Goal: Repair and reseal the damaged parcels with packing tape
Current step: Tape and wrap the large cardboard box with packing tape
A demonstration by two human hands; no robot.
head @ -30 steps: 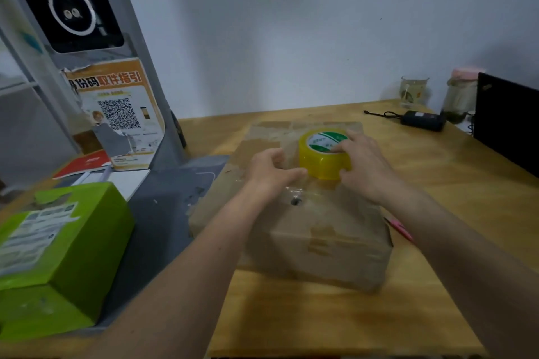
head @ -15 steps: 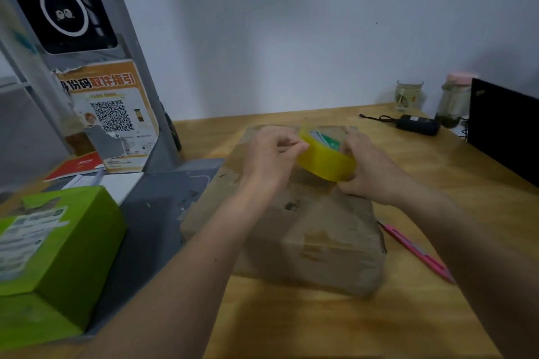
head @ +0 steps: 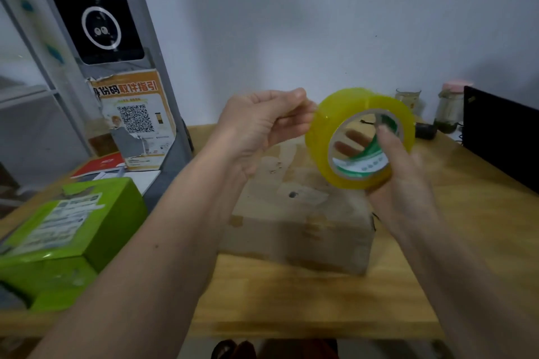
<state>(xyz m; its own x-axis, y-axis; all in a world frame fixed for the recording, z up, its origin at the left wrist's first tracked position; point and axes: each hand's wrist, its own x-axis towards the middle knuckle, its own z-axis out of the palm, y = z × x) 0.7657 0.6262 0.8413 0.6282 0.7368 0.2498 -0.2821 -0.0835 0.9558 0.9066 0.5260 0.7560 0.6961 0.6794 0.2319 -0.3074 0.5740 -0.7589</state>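
Observation:
A yellow roll of packing tape (head: 335,122) is held up in the air above a worn brown cardboard parcel (head: 303,213) that lies on the wooden table (head: 291,300). My right hand (head: 399,181) grips the roll from below, with fingers through its core. My left hand (head: 262,125) pinches at the roll's left edge with thumb and fingertips; whether it holds the tape's end I cannot tell. The parcel's top has a small round hole (head: 292,194) and patches of old tape.
A green box (head: 67,239) sits at the table's left. Behind it stand a grey metal post with a QR-code poster (head: 134,119). At the back right are two glass jars (head: 408,99), a black adapter (head: 425,130) and a black laptop screen (head: 501,140).
The tape roll was lifted off the parcel's top and tilted upright, its core now facing me. Both hands rose with it; my left hand went from the parcel to the roll's edge.

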